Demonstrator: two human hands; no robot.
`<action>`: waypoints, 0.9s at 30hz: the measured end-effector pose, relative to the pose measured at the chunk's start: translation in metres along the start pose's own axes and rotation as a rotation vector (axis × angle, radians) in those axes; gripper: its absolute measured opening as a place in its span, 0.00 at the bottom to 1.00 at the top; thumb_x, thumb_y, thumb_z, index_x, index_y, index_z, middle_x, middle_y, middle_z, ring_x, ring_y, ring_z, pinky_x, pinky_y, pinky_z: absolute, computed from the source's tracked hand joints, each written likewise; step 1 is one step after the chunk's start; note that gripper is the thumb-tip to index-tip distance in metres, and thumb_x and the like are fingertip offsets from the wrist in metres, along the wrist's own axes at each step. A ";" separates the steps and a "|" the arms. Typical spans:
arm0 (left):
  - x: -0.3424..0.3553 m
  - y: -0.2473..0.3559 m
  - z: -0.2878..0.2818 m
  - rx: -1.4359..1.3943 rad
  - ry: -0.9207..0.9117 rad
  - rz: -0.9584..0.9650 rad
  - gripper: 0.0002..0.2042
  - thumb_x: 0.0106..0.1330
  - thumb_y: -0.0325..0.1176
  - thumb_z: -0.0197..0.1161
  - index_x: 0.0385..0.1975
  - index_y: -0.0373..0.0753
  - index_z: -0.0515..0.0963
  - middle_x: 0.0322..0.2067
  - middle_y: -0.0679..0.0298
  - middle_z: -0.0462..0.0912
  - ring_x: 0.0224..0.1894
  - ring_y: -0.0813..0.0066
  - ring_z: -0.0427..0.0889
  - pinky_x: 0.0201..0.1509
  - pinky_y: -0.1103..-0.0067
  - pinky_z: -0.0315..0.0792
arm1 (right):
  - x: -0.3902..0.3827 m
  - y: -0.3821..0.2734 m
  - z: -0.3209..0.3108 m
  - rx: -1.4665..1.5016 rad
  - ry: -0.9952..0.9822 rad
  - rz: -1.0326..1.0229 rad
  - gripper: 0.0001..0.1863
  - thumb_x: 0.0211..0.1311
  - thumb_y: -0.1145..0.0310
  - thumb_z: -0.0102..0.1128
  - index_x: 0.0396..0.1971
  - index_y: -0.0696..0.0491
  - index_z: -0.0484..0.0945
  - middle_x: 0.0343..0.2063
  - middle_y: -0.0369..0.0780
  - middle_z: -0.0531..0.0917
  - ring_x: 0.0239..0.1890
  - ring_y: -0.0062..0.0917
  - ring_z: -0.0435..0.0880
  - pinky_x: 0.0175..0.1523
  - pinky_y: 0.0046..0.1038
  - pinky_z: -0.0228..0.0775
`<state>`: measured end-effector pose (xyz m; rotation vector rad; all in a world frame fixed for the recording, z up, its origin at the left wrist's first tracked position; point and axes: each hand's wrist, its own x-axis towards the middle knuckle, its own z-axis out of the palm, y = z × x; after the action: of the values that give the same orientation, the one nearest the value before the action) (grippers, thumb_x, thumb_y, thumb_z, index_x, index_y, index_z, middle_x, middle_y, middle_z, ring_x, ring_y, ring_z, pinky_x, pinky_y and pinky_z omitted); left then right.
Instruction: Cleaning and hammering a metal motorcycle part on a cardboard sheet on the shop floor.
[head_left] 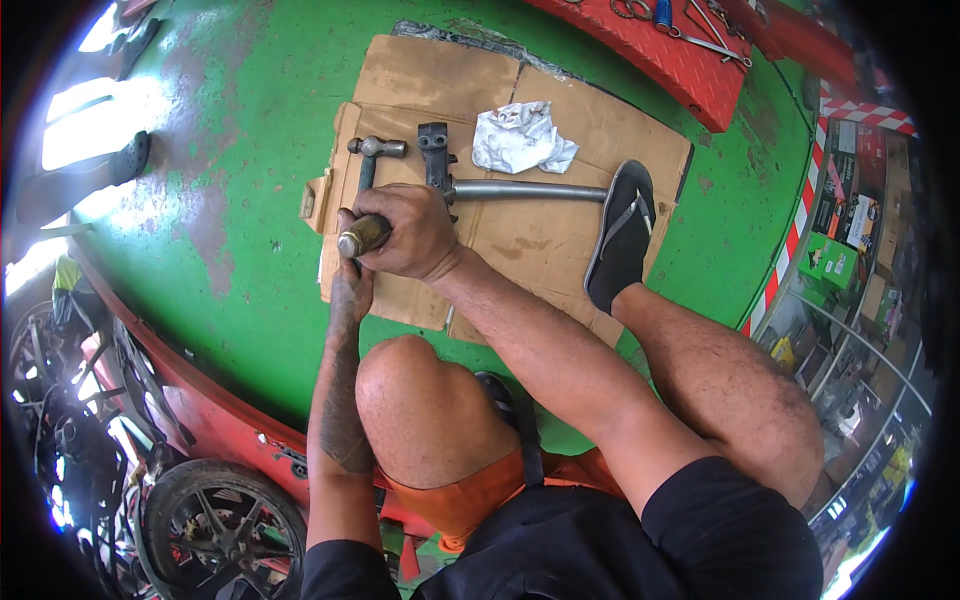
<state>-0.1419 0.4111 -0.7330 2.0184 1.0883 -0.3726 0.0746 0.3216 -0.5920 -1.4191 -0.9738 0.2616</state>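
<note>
- Head view: right hand [412, 230] clamped round one brownish cylindrical handle [372, 233]; left hand [352, 288] just below, partly hidden, its grip I cannot tell.
- One steel ball-peen hammer head [378, 147] beyond both hands.
- One smooth grey metal tube [530, 190] on flattened brown cardboard [540, 240], beside one crumpled white wad [512, 137].
- Right: one printed green box [826, 260].

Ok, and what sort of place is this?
Most likely a motorcycle repair workshop: a spoked wheel with a black tyre stands at lower left, a spanner lies on the red ridged platform, and there's a ball-peen hammer.
</note>
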 end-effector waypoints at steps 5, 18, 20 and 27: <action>0.003 0.002 0.002 0.015 0.087 0.245 0.31 0.76 0.35 0.52 0.75 0.41 0.48 0.66 0.41 0.67 0.66 0.49 0.72 0.66 0.63 0.69 | 0.000 -0.005 0.004 0.010 -0.013 0.005 0.12 0.47 0.66 0.72 0.20 0.52 0.75 0.16 0.42 0.76 0.19 0.39 0.78 0.26 0.38 0.70; 0.004 0.011 0.000 -0.380 0.170 0.357 0.36 0.76 0.31 0.53 0.77 0.42 0.39 0.68 0.49 0.65 0.67 0.60 0.69 0.69 0.69 0.65 | -0.003 -0.002 0.006 -0.028 -0.030 -0.017 0.12 0.45 0.66 0.73 0.20 0.51 0.75 0.18 0.40 0.77 0.21 0.38 0.79 0.26 0.38 0.71; 0.003 0.004 0.002 -0.309 0.188 0.379 0.35 0.76 0.31 0.53 0.77 0.43 0.41 0.66 0.48 0.69 0.65 0.58 0.72 0.67 0.69 0.66 | -0.003 -0.001 0.007 -0.010 -0.014 -0.021 0.12 0.45 0.66 0.73 0.20 0.51 0.74 0.17 0.40 0.77 0.21 0.38 0.79 0.26 0.38 0.70; -0.009 0.009 -0.006 -0.068 0.173 0.210 0.31 0.75 0.32 0.55 0.74 0.38 0.52 0.62 0.44 0.74 0.63 0.53 0.76 0.64 0.66 0.69 | 0.002 0.002 0.003 0.008 -0.018 -0.002 0.13 0.45 0.65 0.73 0.20 0.51 0.75 0.17 0.40 0.76 0.20 0.38 0.78 0.26 0.38 0.69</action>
<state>-0.1409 0.4075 -0.7199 2.1087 0.9647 -0.0524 0.0744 0.3256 -0.5932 -1.4105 -0.9879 0.2777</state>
